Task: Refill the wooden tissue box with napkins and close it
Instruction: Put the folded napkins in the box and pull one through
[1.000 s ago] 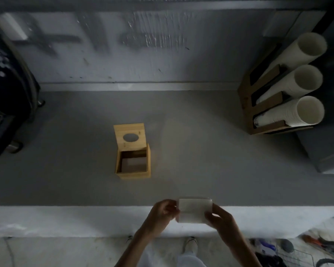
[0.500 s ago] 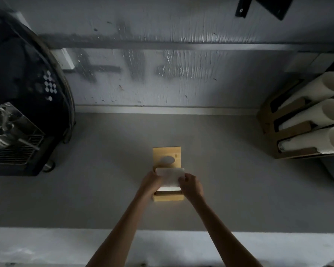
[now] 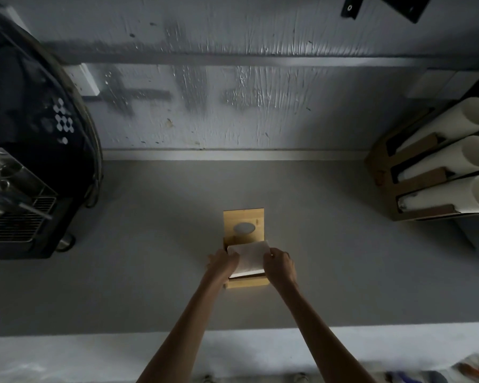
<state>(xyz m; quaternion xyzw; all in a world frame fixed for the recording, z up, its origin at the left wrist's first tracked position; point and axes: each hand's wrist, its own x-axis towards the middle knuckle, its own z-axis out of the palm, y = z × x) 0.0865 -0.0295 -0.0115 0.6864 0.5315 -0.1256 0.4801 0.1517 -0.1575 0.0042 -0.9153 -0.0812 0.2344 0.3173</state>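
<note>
A small wooden tissue box [image 3: 246, 282] stands in the middle of the grey counter. Its lid [image 3: 244, 225], with an oval hole, is swung up and back. A white stack of napkins [image 3: 249, 258] sits in the box's open top, its upper part still above the rim. My left hand [image 3: 222, 264] grips the stack's left edge and my right hand [image 3: 280, 266] grips its right edge. The inside of the box is hidden by the napkins and my hands.
A black coffee machine [image 3: 31, 167] with a metal drip grille fills the left side. A wooden holder with three white cup stacks [image 3: 437, 167] stands at the right. The grey wall [image 3: 233, 106] runs behind the counter [image 3: 150, 258], whose pale front edge is below.
Both hands carried the napkin stack from the counter's front edge forward to the box. Since half a second ago the stack has sunk slightly into the opening.
</note>
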